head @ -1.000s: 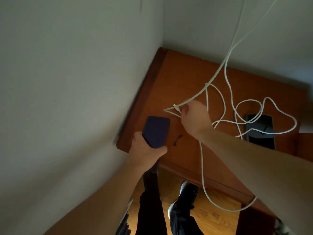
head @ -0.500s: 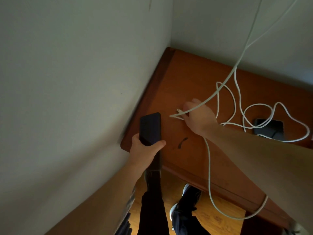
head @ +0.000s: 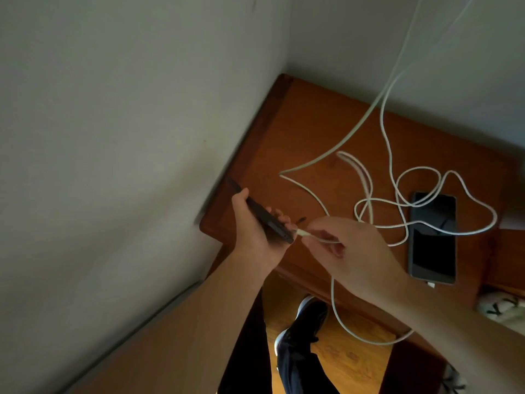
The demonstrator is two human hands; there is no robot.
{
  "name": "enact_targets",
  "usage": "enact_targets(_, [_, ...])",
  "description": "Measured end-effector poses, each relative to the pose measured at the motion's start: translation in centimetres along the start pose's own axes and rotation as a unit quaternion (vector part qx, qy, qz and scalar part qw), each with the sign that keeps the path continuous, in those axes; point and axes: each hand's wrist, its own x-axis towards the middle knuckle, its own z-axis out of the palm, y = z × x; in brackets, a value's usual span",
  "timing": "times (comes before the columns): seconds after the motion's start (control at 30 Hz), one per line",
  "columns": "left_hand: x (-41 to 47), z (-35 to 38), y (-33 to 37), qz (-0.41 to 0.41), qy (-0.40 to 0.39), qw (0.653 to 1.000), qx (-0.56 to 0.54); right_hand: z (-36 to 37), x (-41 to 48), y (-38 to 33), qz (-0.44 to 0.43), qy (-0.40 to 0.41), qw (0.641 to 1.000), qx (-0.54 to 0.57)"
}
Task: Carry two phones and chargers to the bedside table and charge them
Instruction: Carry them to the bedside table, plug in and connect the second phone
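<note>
Left of centre, above the near corner of the bedside table (head: 312, 123), the left hand (head: 252, 237) wraps its fingers round a dark phone (head: 262, 213) held edge-on. Just right, the right hand (head: 349, 251) pinches the white plug (head: 301, 232) at the phone's lower end — seated or not, I cannot tell. Far right, a second phone (head: 433, 245) lies flat on the table under cable loops (head: 420, 168). A skewed plug could miss the port or scrape it. Half a second earlier the phone faced up and the plug sat farther up-frame — now they meet.
</note>
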Motion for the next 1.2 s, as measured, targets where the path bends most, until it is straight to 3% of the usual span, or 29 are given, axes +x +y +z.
enact_targets(0.27, [-0.3,0.4,-1.1,-0.011,-0.039,0.999,-0.018,1.0,-1.4,-0.8,-0.015,0.065,0.998,0.002])
enact_targets(0.33, [-0.6,-0.2,-0.5,0.0,-0.029,0.997,0.075,0.3,-1.4,-0.3,0.001,0.069,0.998,0.0])
enact_targets(0.4, [-0.9,-1.3,0.3,0.052,0.001,0.961,0.272,-0.7,-1.4,0.3,0.018,0.063,0.998,0.002])
enact_targets(0.43, [-1.2,-1.9,0.8,0.093,0.009,0.914,0.394,-1.3,-1.3,0.5,0.026,0.056,0.998,0.005])
enact_targets(0.5, [-1.6,-3.0,1.5,0.178,-0.017,0.778,0.602,-2.3,-1.2,1.0,0.048,0.04,0.998,0.028])
enact_targets(0.63, [-2.3,-3.8,2.1,0.322,-0.067,0.517,0.791,-4.1,0.0,1.3,0.104,-0.022,0.99,0.093])
enact_targets(0.67, [-2.4,-3.7,2.1,0.348,-0.074,0.473,0.806,-4.4,0.4,1.3,0.102,-0.026,0.991,0.085])
enact_targets(0.73, [-2.4,-3.2,2.0,0.378,-0.097,0.423,0.818,-5.1,1.1,1.3,0.095,-0.026,0.993,0.067])
enact_targets(0.87, [-2.2,-2.7,1.8,0.394,-0.127,0.382,0.826,-5.2,1.5,1.5,0.094,-0.063,0.993,0.046])
enact_targets(1.2, [-1.8,-4.3,2.0,0.385,-0.132,0.362,0.839,-3.7,0.7,1.9,0.104,-0.089,0.991,0.008])
